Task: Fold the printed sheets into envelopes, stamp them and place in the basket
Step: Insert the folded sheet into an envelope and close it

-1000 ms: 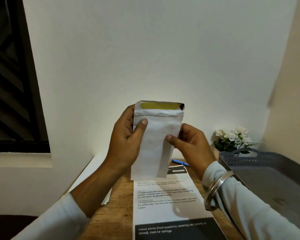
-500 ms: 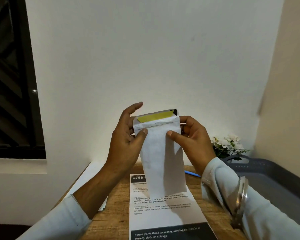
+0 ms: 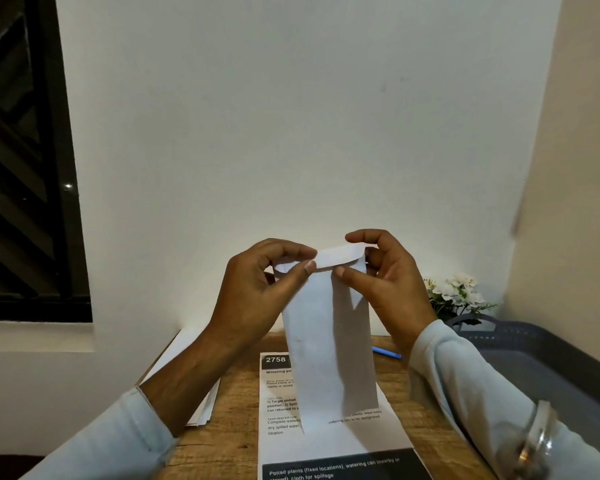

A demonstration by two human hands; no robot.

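Envelope point(image 3: 329, 341) is held upright in the air, above the near-middle of the desk point(image 3: 236, 427), its lower edge hanging over a printed sheet point(image 3: 329, 448) that lies flat there.

Flap point(image 3: 340, 258) at the top is turned down over the envelope's mouth.

Left hand point(image 3: 264, 292): thumb and forefinger pinch the flap's left end, fingers point(image 3: 300, 270) clamped on paper.

Right hand point(image 3: 392, 289): thumb pressed on the flap's lower edge, forefinger curled over the top corner, so clamped on the envelope too.

Step in hand, by my reading: sealing. Whether a folded sheet sits inside, cannot tell.

Basket point(image 3: 551, 368), grey, stands at the right of the desk, nothing visible inside from this angle. Stack of white paper point(image 3: 194, 375) lies at the left edge. Blue pen point(image 3: 387, 352) lies on the far side, just behind the envelope.

No stamp or stamping tool in sight.

Next move likely calls for running the thumbs along the flap to press it flat end to end, with support behind so the thin paper doesn't buckle. Then laying the envelope on the desk for stamping, and only after that a short carry right to the basket.
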